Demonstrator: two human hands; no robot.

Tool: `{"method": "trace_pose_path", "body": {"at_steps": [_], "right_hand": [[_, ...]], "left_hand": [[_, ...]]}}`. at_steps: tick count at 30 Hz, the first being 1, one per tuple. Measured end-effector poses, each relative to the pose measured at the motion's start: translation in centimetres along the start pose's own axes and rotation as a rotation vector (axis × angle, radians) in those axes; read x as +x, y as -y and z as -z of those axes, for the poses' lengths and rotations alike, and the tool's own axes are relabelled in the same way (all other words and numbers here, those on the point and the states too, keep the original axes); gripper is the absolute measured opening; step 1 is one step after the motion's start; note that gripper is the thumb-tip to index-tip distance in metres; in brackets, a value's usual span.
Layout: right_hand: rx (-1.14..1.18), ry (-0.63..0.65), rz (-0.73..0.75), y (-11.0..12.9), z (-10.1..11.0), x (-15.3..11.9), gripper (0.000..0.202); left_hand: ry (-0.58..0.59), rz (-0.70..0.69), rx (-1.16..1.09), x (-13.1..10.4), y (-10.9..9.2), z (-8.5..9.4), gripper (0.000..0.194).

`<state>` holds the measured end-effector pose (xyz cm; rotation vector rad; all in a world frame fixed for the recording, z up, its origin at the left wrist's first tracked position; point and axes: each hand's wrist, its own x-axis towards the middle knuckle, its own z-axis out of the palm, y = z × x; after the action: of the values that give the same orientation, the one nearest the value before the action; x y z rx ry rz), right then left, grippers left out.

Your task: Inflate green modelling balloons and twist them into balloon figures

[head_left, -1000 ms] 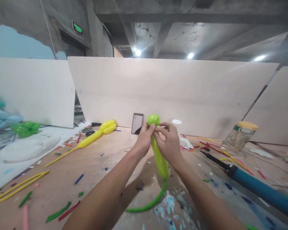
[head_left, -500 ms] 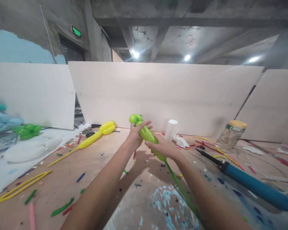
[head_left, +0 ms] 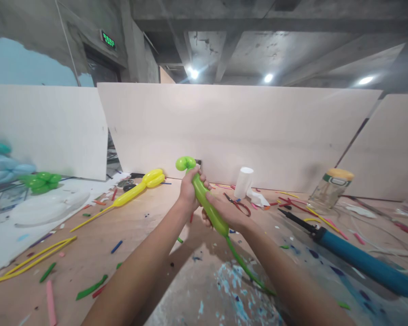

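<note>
A light-green long balloon (head_left: 209, 206) is held in both hands above the table. My left hand (head_left: 189, 190) is closed round it just below the rounded, bent bulbs at its upper end. Lower on the thick part, my right hand (head_left: 224, 212) wraps the balloon, thumb along its side. From its lower end a thin, uninflated green tail trails down to the right, past my right forearm. Red-handled scissors (head_left: 237, 204) lie on the table just beyond my right hand.
A yellow twisted balloon (head_left: 132, 194) lies to the left, near green and blue balloon shapes. To the right are a blue hand pump (head_left: 363, 260), a bottle with a yellow lid (head_left: 331, 192) and a white paper roll (head_left: 244, 182). Balloon scraps litter the table; white boards stand behind.
My left hand's fingers, spread before, have curled round the balloon. The bulbs at the top have shifted slightly left and up, and the scissors have come into sight beside my right hand.
</note>
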<state>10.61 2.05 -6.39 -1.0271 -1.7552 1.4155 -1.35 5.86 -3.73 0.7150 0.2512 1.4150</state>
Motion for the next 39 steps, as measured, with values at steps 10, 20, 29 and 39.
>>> {"method": "trace_pose_path", "body": {"at_steps": [10, 20, 29, 39], "right_hand": [[-0.188, -0.193, -0.021, 1.7, -0.8, -1.0, 0.043], [-0.508, -0.296, 0.013, 3.9, -1.8, -2.2, 0.037], [-0.611, -0.330, 0.105, 3.8, -1.6, -1.9, 0.032], [-0.426, -0.262, 0.059, 3.2, -1.2, -1.8, 0.034]], "left_hand": [[-0.108, -0.069, 0.012, -1.1, 0.8, -1.6, 0.019], [-0.134, -0.148, -0.071, -2.3, 0.7, -3.1, 0.023], [-0.127, -0.163, -0.224, -2.4, 0.9, -3.1, 0.021], [-0.066, -0.120, -0.219, -2.0, 1.0, -2.4, 0.017]]}}
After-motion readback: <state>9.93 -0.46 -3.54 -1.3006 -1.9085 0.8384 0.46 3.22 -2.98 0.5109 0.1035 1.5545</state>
